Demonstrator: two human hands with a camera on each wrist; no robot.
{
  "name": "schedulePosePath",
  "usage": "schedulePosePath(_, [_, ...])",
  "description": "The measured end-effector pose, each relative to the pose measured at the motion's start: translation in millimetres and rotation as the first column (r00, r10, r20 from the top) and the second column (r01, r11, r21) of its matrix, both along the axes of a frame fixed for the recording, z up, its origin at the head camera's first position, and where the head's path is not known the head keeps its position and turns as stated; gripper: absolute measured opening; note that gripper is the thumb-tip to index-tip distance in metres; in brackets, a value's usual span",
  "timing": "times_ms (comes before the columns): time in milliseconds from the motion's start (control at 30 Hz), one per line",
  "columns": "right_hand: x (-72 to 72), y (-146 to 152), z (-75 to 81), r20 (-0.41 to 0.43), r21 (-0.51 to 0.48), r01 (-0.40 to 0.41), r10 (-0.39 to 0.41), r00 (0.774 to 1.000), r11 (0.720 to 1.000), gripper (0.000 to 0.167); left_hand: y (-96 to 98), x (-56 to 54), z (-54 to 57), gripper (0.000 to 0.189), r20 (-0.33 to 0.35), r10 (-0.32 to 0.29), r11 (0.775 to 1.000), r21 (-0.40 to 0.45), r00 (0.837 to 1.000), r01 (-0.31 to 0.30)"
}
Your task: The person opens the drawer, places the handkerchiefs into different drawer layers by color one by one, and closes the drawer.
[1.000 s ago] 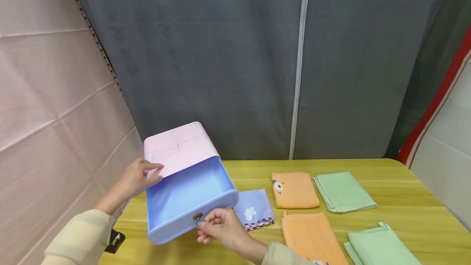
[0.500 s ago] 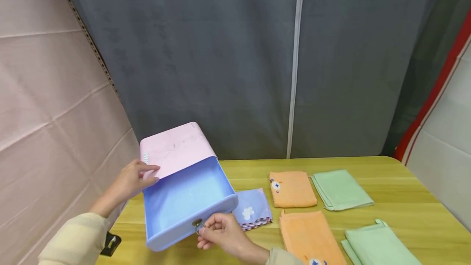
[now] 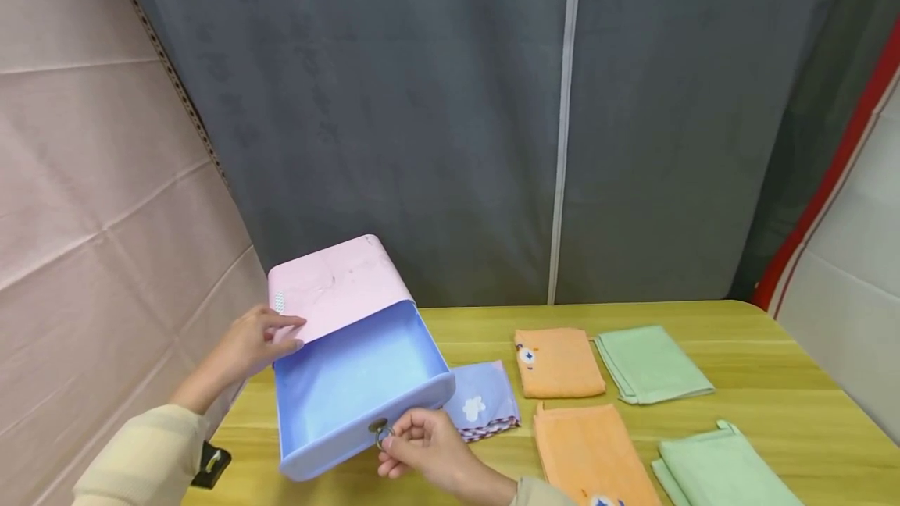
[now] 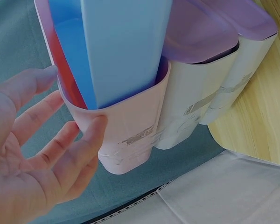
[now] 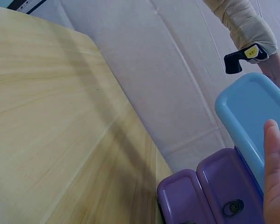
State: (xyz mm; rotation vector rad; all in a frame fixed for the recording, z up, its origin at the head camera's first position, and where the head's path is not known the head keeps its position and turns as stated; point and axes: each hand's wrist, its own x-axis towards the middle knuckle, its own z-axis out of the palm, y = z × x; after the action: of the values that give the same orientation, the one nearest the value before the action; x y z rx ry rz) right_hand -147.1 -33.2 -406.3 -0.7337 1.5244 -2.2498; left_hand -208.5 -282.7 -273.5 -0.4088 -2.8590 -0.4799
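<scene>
A light blue drawer [image 3: 358,373] stands pulled far out of its pink drawer unit [image 3: 337,283]; its bare floor shows. My right hand [image 3: 436,443] pinches the metal ring pull [image 3: 382,437] on the drawer's front. With its fingers fairly straight and spread, my left hand [image 3: 249,346] rests at the front corner of the pink unit, touching its top and edge. In the left wrist view, fingertips [image 4: 100,122] press the pink shell. Two purple drawers [image 5: 224,186] sit closed in white units [image 4: 196,98] beneath the pink one.
Folded cloths lie on the wooden table [image 3: 766,365] to the right: a blue one [image 3: 485,397] beside the drawer, two orange towels [image 3: 562,365] and two green towels [image 3: 654,365]. A pink fabric wall [image 3: 105,217] stands left, a grey curtain [image 3: 422,115] behind.
The blue drawer has come slightly further out toward me, with my right hand on its ring. The view has shifted a little; my left hand stays on the pink unit.
</scene>
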Motion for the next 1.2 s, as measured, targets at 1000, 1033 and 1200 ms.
schedulePosePath(1000, [0.7,4.6,-0.1,0.004,0.006,-0.007,0.007,1.000,1.000,0.024,-3.9,0.9,1.8,0.035,0.014,0.000,1.000,0.028,1.000,-0.001])
schedulePosePath(1033, [1.0,5.0,-0.7,0.005,0.005,-0.005,0.005,1.000,1.000,0.024,-3.8,0.8,1.5,0.035,0.013,-0.002,1.000,0.029,1.000,0.002])
schedulePosePath(1200, [2.3,7.4,-2.7,0.011,0.003,0.013,-0.013,1.000,1.000,0.023,-2.8,-1.2,0.3,0.035,0.009,-0.013,0.999,0.036,1.000,0.013])
